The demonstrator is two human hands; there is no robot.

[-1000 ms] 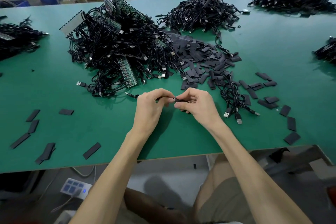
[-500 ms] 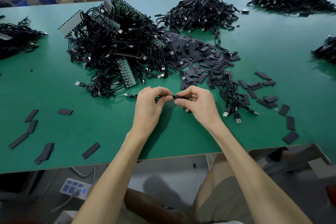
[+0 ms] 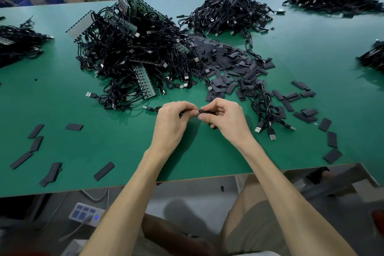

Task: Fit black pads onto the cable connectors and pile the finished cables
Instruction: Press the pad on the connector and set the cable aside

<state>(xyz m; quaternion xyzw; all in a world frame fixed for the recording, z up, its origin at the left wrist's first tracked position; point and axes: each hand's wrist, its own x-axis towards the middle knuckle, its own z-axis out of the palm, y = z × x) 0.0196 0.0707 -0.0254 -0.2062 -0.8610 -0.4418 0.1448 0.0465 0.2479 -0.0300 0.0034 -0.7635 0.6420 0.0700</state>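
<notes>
flat black pad (image 3: 205,112) pinched in right hand (image 3: 225,118), near centre | left hand (image 3: 173,119) grips thin black cable (image 3: 152,108), fitting unfinished | tangled black cable heap (image 3: 133,54) far left and loose pad pile (image 3: 230,64) remain, judging most work left

Your hands hide most of the small black pad (image 3: 204,112) and the thin black cable (image 3: 153,108) pinched between them, so you cannot tell how far the connector sits inside. The black cable heaps at the green tabletop's (image 3: 116,143) left (image 3: 18,45) and right (image 3: 372,58) edges are cut off.
</notes>
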